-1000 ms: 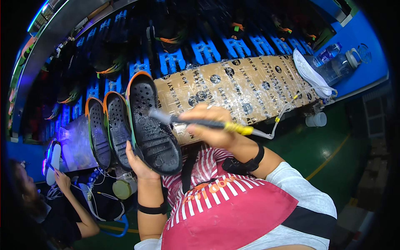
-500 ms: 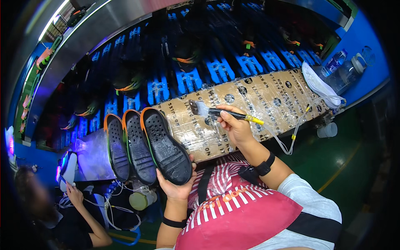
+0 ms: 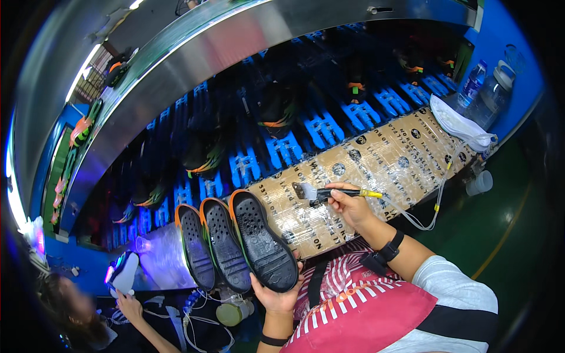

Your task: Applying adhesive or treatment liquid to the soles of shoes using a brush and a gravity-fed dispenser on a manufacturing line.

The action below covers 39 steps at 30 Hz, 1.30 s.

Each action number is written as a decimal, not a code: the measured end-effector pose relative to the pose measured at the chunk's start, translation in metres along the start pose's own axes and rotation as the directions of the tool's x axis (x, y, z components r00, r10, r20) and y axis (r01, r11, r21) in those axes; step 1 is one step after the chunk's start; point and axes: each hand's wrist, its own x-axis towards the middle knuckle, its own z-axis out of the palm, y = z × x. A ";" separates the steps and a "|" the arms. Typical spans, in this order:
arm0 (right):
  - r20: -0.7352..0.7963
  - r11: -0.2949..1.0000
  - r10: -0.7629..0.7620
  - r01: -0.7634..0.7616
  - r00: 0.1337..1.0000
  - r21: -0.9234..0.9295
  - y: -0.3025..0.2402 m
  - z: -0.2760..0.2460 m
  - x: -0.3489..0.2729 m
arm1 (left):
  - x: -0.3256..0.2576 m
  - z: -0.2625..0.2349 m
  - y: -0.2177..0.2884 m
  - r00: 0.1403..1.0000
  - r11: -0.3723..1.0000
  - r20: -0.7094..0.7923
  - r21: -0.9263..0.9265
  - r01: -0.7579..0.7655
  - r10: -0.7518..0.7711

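My left hand (image 3: 278, 299) grips the heel end of a black shoe sole (image 3: 266, 250), thumb on one side and fingertips on the other. The sole has an orange toe edge and rows of holes in its forefoot. Two similar soles, a middle one (image 3: 225, 250) and a left one (image 3: 196, 250), stand side by side to its left. In my right hand (image 3: 348, 207) is a brush (image 3: 338, 192) with a black handle and yellow end, connected to a clear tube. Its bristles, pointing left, are above the cardboard and apart from the soles.
Printed cardboard (image 3: 376, 165) under clear film covers the bench. Beyond it run blue racks (image 3: 323, 129) carrying dark shoes. White pads (image 3: 456, 123) and bottles (image 3: 497, 88) sit at the far right. A co-worker's hand (image 3: 129, 307) holds a shoe (image 3: 123, 273) at left; a jar (image 3: 231, 313) stands nearby.
The whole view has shifted, so the bench, soles and hands appear lower and farther right. Both hands keep the same holds, and the brush stays about as far from the soles.
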 end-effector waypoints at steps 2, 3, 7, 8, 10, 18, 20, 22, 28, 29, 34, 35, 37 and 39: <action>0.012 0.999 -0.002 0.001 1.000 0.039 0.001 -0.001 0.000 | -0.004 0.003 0.002 0.998 0.998 -0.002 0.033 -0.055 0.055; 0.001 0.998 0.020 -0.020 1.000 0.054 0.001 -0.002 0.000 | -0.006 0.005 0.003 0.997 0.996 0.001 0.035 -0.077 0.077; 0.020 0.999 0.016 -0.016 1.000 0.041 0.000 -0.003 -0.001 | -0.014 0.023 0.006 0.927 0.909 -0.159 0.308 -0.280 0.339; 0.028 0.999 0.013 -0.014 1.000 0.038 0.000 -0.004 -0.001 | -0.016 0.032 0.010 0.923 0.906 -0.130 0.282 -0.315 0.362; 0.043 0.999 0.011 -0.013 0.999 0.040 -0.001 -0.004 -0.001 | -0.017 0.054 0.013 0.842 0.767 0.044 0.389 -0.510 0.538; 0.044 0.999 0.005 -0.007 0.999 0.038 -0.001 -0.002 -0.003 | 0.011 0.175 0.079 0.616 0.551 0.639 0.339 -0.763 0.461; 0.009 0.999 0.008 -0.008 1.000 0.035 -0.002 -0.002 -0.004 | 0.023 0.206 0.092 0.575 0.567 0.727 0.311 -0.763 0.375; 0.050 1.000 0.002 -0.002 0.999 0.007 -0.002 -0.001 -0.004 | 0.044 0.244 0.118 0.555 0.606 0.802 0.332 -0.723 0.222; 0.102 0.999 0.034 -0.031 0.994 -0.024 -0.004 0.002 -0.006 | 0.145 0.344 0.206 0.736 0.709 0.557 0.333 -0.621 0.383; 0.104 1.000 0.022 -0.020 0.994 -0.016 -0.004 0.002 -0.006 | 0.153 0.347 0.214 0.791 0.770 0.470 0.304 -0.562 0.391; 0.085 0.999 -0.011 0.015 0.996 -0.042 -0.004 0.002 -0.007 | 0.160 0.342 0.210 0.686 0.439 0.214 0.629 -0.642 0.696; 0.086 0.998 0.003 0.002 0.996 -0.056 -0.004 0.001 -0.006 | 0.155 0.338 0.205 0.674 0.364 0.243 0.689 -0.626 0.698; 0.094 0.998 0.019 -0.013 0.995 -0.058 -0.004 0.000 -0.006 | 0.136 0.327 0.191 0.653 0.274 0.213 0.782 -0.559 0.727; 0.100 0.998 0.030 -0.025 0.995 -0.055 -0.004 0.000 -0.006 | 0.110 0.312 0.174 0.721 0.207 0.266 0.844 -0.495 0.639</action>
